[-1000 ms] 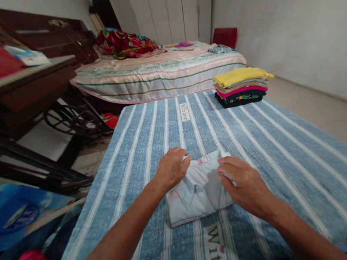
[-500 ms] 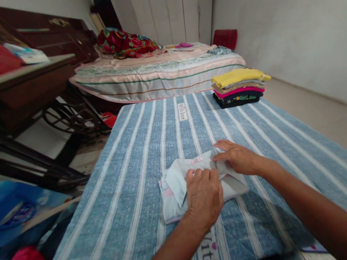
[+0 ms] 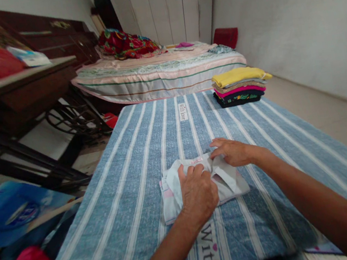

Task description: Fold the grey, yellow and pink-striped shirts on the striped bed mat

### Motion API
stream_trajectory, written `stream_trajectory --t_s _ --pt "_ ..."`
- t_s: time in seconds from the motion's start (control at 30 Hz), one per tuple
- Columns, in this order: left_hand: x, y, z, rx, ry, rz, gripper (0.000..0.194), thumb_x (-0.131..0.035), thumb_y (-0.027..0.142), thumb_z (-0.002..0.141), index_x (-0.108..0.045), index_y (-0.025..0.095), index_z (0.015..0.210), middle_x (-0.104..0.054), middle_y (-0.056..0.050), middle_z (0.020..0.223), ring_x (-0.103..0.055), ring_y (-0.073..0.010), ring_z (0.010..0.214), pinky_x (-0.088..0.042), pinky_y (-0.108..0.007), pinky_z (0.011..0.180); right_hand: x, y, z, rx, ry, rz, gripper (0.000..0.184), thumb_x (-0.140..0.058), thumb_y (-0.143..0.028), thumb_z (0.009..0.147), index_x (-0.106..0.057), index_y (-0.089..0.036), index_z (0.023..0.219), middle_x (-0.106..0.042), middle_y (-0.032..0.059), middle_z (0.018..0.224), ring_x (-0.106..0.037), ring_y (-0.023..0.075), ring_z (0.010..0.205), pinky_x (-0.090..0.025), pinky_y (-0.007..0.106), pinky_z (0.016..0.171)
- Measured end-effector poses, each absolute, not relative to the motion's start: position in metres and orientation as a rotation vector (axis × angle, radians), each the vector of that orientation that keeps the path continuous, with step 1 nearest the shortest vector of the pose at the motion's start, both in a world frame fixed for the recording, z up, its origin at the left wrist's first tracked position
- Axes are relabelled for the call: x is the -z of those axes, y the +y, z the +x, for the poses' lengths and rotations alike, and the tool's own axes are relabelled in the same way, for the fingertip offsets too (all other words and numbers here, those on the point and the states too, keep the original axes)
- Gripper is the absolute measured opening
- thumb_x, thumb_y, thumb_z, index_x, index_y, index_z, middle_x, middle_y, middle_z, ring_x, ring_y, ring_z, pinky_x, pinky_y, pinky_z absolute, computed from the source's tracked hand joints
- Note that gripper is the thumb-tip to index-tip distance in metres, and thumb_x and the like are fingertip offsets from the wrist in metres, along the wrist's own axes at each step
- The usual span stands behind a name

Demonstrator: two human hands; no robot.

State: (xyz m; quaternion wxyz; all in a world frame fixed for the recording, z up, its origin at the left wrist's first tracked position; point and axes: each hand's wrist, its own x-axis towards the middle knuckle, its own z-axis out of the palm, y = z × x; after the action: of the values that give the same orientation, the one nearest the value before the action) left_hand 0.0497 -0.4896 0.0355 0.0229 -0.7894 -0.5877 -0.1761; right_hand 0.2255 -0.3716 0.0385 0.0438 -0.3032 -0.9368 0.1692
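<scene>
The left hand [image 3: 198, 192] presses flat, palm down, on the small white garment [image 3: 230, 181] (mid-blanket); the right hand [image 3: 231, 152] pinches its far edge, forearm angled across the striped blanket [image 3: 130, 188], well short of the folded stack [image 3: 239, 85].

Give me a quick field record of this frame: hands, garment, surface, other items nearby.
left hand: pressing flat on the folded shirt
right hand: pinching the shirt's far right edge
shirt: pale, folded small, lying on the mat
mat: blue with white stripes, spread on the floor
pile of clothes: folded, yellow on top, at the mat's far right corner
</scene>
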Motion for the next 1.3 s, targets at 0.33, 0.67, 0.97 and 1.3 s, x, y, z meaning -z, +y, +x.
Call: stream_trajectory --t_s 0.33,0.67,0.97,1.3 --pt "-0.034 -0.493 0.039 0.678 -1.727 -2.561 0.010 -0.052 0.012 0.073 -0.058 0.019 0.069 -0.063 -0.006 0.107 -0.054 -0.0230 0.097 -0.023 -0.052 0.105 -0.036 -0.352 0.227 -0.837 -2.747 -0.923 0.059 -0.047 0.008 0.059 -0.069 -0.024 0.104 -0.060 0.0038 0.117 -0.050 0.0192 0.114 -0.037 0.038 0.100" --pt "-0.039 -0.483 0.061 0.471 -1.657 -2.463 0.007 -0.057 0.025 0.078 -0.058 0.019 0.082 -0.061 -0.006 0.089 -0.053 -0.0260 0.093 -0.022 -0.056 0.104 -0.029 -0.341 0.228 -1.258 -2.508 -0.842 0.056 -0.042 0.005 0.056 -0.071 -0.023 0.096 -0.063 -0.0004 0.102 -0.058 0.0144 0.096 -0.046 0.025 0.080" --pt "-0.034 -0.482 0.056 0.650 -1.625 -2.441 0.016 -0.048 0.016 0.081 -0.056 0.020 0.068 -0.060 -0.003 0.070 -0.054 -0.0196 0.074 -0.026 -0.052 0.103 -0.020 -0.331 0.223 -1.252 -2.551 -0.890 0.043 -0.043 0.004 0.053 -0.071 -0.017 0.078 -0.064 0.0001 0.096 -0.059 0.0123 0.078 -0.045 0.021 0.067" --pt "-0.037 -0.484 0.047 0.725 -1.678 -2.451 0.021 -0.045 0.015 0.083 -0.058 0.019 0.067 -0.066 -0.006 0.087 -0.057 -0.0210 0.083 -0.022 -0.056 0.105 -0.017 -0.331 0.216 -1.216 -2.507 -0.911 0.037 -0.041 0.004 0.055 -0.068 -0.016 0.071 -0.064 0.0010 0.093 -0.059 0.0147 0.089 -0.044 0.026 0.081"
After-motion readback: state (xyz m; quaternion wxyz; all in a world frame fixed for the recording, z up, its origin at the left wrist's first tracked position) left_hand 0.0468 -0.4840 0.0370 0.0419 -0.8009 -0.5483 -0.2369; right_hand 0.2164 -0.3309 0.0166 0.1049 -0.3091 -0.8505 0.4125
